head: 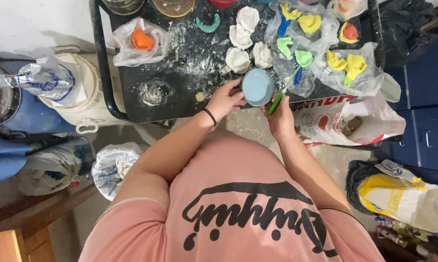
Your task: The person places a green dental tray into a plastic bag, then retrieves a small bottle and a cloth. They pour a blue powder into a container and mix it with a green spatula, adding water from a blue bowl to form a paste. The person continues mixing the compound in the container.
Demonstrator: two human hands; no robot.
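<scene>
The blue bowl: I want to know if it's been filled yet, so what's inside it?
The blue bowl, held by the left hand, shows only a smooth pale blue inside. The green tool in the right hand crosses its rim, hiding that edge.

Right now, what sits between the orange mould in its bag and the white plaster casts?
In the head view, a teal curved tray lies between the orange mould and white casts, on the dusty black tray.

- A white paper sack with red print lay on the floor right of the worktop.
- A white-and-yellow bag sat lower right.
- A clear bag with blue print rested on a white bucket, left.
- Clear plastic bags lay on the worktop.
</scene>
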